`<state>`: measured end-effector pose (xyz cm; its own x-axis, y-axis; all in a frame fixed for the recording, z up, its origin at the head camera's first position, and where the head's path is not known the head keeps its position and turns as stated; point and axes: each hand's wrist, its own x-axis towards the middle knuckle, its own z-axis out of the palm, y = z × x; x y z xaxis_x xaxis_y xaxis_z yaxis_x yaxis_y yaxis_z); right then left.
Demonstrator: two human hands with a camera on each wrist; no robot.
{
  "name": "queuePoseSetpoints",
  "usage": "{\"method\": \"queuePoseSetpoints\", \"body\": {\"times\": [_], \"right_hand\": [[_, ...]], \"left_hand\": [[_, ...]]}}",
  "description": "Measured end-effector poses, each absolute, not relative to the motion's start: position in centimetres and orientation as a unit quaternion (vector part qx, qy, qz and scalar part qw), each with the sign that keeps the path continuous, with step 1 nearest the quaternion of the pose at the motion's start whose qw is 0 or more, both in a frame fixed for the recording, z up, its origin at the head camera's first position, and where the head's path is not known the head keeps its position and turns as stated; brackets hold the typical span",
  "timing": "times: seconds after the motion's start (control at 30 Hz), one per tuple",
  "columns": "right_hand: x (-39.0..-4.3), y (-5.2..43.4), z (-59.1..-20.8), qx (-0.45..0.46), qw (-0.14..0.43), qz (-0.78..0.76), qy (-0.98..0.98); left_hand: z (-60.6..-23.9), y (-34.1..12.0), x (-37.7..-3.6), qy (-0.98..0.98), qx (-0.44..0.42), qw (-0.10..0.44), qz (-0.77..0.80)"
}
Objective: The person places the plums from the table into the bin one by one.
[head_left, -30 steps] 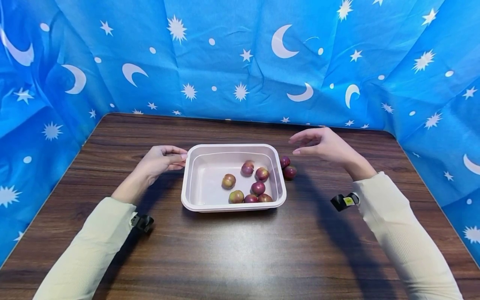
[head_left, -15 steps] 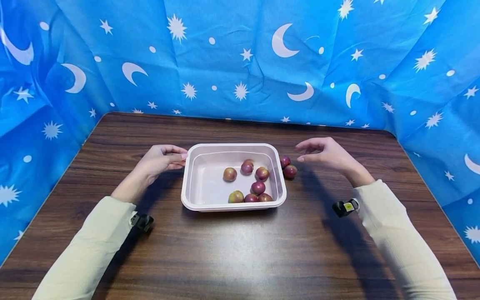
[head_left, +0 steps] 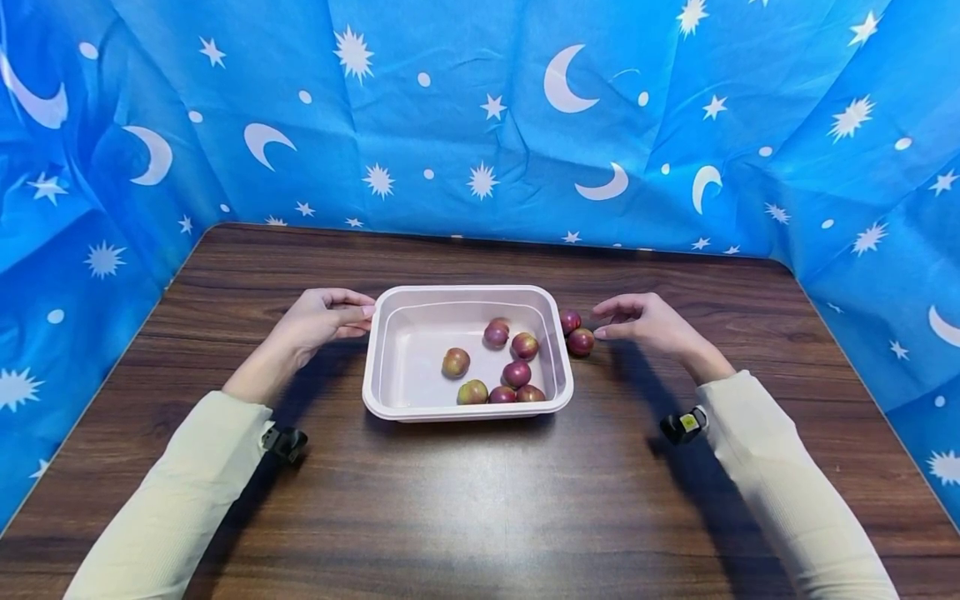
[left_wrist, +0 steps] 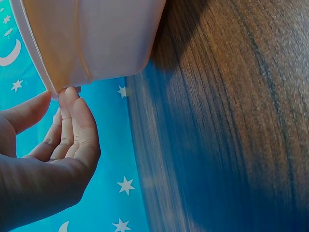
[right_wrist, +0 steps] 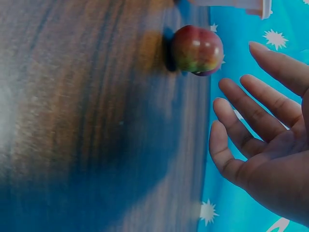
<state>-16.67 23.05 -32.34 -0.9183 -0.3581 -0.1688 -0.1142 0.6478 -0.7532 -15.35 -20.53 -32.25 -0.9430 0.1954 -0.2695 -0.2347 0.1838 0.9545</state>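
A white plastic tub (head_left: 408,358) stands on the table with several red and yellow-green plums inside, among them a plum (head_left: 455,362) apart from the others. My left hand (head_left: 318,321) pinches the tub's left rim; in the left wrist view the thumb lies on one side of the rim and the fingertips (left_wrist: 71,94) on the other. Two more plums sit outside against the tub's right side, a nearer plum (head_left: 581,342) and a farther plum (head_left: 570,321). Just right of them my right hand (head_left: 648,323) holds nothing, fingers loosely bent toward the nearer plum (right_wrist: 197,49).
The dark wood-grain table (head_left: 480,508) reaches back to a blue cloth (head_left: 457,108) with white moons and stars, hung around its back and sides. A black wrist camera (head_left: 682,427) sits at the right cuff, another camera (head_left: 285,444) at the left.
My right hand has come down and nearer to the two plums outside the tub. Inside, the lone plum has rolled back and forth a little. The left hand stays at the rim.
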Motion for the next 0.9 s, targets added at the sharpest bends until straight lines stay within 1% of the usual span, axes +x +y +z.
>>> {"method": "queuePoseSetpoints", "body": {"times": [0.13, 0.37, 0.9], "right_hand": [[-16.7, 23.0, -33.0, -0.140, 0.158, -0.407, 0.889], [-16.7, 23.0, -34.0, -0.118, 0.171, -0.419, 0.884], [-16.6, 22.6, -35.1, -0.124, 0.149, -0.431, 0.881]], "left_hand": [[-32.2, -20.5, -15.3, 0.753, -0.013, 0.167, 0.637], [-32.2, -20.5, -15.3, 0.754, -0.016, 0.166, 0.635], [-32.1, -20.5, -15.2, 0.752, -0.021, 0.169, 0.637]]}}
